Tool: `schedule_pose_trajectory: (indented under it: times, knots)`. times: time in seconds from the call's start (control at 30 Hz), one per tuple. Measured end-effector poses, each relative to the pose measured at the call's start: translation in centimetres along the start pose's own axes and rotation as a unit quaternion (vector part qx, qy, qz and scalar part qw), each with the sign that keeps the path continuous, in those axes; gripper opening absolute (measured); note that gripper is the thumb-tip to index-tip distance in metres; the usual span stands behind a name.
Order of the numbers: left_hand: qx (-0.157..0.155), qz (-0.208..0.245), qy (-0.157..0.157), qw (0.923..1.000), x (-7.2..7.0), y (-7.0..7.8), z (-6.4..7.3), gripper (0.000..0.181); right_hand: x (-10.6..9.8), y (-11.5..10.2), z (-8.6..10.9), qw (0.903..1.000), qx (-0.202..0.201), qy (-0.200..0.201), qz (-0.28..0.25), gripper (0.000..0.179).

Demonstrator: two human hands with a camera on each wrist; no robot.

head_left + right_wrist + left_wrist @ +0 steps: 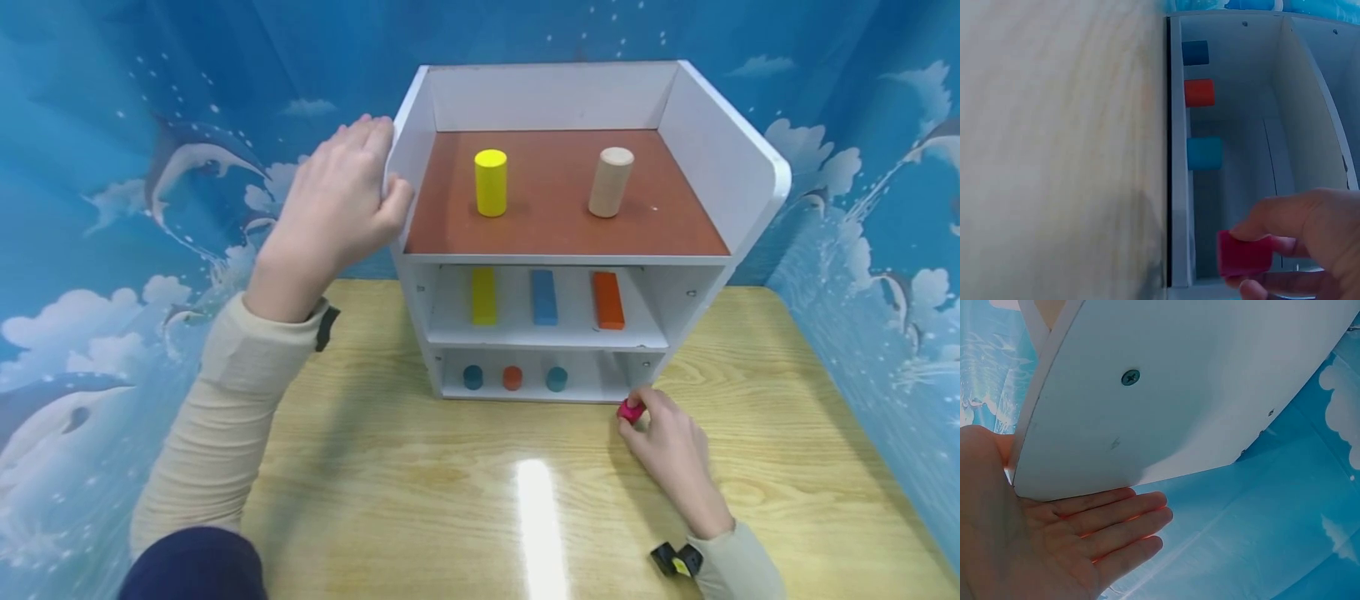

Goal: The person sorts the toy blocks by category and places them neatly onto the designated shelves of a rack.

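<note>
At the lower right front of a white shelf unit, my right hand pinches a small pinkish-red cylinder between thumb and fingers. The right wrist view has it by the bottom compartment's front edge, near the right end. Three short cylinders stand in a row in that compartment: dark blue, orange-red and teal. High on the unit's left side, my left hand rests at the side panel, its fingers straight and its thumb partly hidden behind the panel edge.
On the brown top shelf stand a yellow cylinder and a plain wooden one. The middle shelf holds yellow, blue and orange flat blocks. A wood-grain table lies beneath; blue dolphin-print curtains surround it.
</note>
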State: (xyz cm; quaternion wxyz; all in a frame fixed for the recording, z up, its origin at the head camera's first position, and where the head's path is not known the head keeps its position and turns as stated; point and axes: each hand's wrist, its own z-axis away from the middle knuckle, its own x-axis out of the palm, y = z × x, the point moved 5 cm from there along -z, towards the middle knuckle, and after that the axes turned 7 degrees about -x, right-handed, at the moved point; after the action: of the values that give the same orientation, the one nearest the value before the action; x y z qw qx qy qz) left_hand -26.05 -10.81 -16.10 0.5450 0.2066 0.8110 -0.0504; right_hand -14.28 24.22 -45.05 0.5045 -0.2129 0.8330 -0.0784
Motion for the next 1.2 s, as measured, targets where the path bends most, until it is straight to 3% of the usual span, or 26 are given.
schedule_pose_trajectory:
  times: [0.13, 0.3, 0.53, 0.8, 1.0, 1.2]
  knots:
    - [0.001, -0.001, -0.002, 1.0, 0.0, 0.1, 0.1, 0.06, 0.2, -0.8, -1.1, 0.999, -0.033, 0.031, -0.006, 0.021]
    - [0.007, -0.003, -0.001, 1.0, 0.0, 0.4, -0.1, 0.06, 1.1, -0.8, -2.4, 0.9987, -0.038, 0.034, -0.007, 0.021]
    - [0.002, -0.009, -0.005, 0.9999, 0.3, 0.5, -0.2, 0.06, 3.4, -0.4, -3.8, 0.9998, -0.02, 0.002, -0.002, 0.016]
    - [-0.002, -0.012, -0.004, 0.9999, 0.2, 0.3, -0.1, 0.06, 5.1, -0.1, -4.9, 0.9986, 0.013, -0.035, -0.038, 0.013]
    - [-0.007, -0.011, -0.005, 0.9999, 0.1, 0.2, -0.1, 0.059, 5.5, 0.0, -5.4, 0.9977, 0.026, -0.053, -0.033, 0.012]
    - [-0.035, -0.023, -0.013, 0.999, 0.0, 0.2, -0.1, 0.061, 5.0, -0.3, -5.4, 0.9966, 0.026, -0.076, -0.021, 0.015]
